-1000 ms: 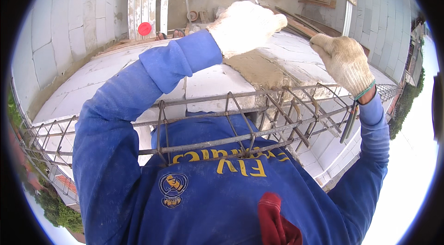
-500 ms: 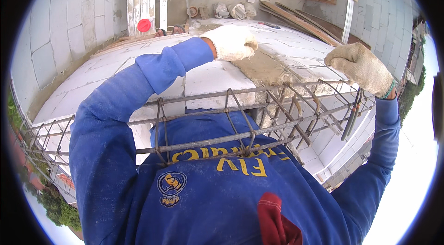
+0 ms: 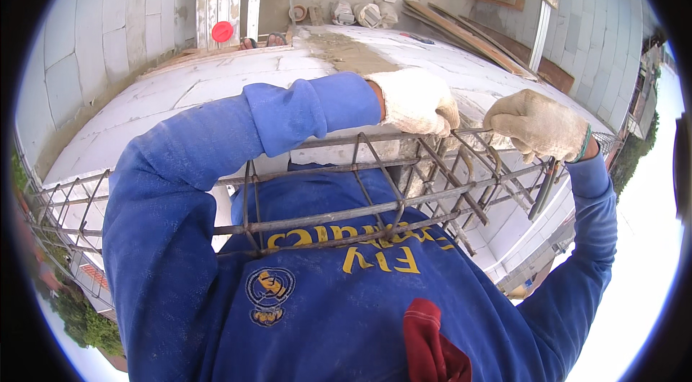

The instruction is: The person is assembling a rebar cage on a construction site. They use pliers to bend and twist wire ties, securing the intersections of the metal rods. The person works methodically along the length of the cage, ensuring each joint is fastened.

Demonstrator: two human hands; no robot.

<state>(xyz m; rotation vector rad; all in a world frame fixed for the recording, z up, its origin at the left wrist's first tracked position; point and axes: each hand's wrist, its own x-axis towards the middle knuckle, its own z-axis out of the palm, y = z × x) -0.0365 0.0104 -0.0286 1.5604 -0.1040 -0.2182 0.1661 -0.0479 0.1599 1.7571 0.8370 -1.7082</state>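
My left hand (image 3: 422, 102), in a white knit glove, is closed, with its fingertips down at the upper bar of a rebar cage (image 3: 328, 222). What those fingers pinch is hidden. Just to its right, my right hand (image 3: 539, 125), in a dusty knit glove, is closed by the same upper bar; the thin wire it held half a second ago is hard to separate from the bars now. Below that hand hangs a tool with two long dark handles (image 3: 543, 192); its head is hidden. The cage runs across, close in front of my chest.
White block walls (image 3: 94, 43) rise at the left and far right. Mortar (image 3: 353, 54) covers part of the white block course beyond the cage. On the floor below lie planks (image 3: 468, 36) and bags (image 3: 367, 16). A red round object (image 3: 222, 32) is beside a post.
My left hand has moved right and down to the cage's upper bar. My right hand has come left and slightly down, so the two are closer together. The dark-handled tool has barely shifted.
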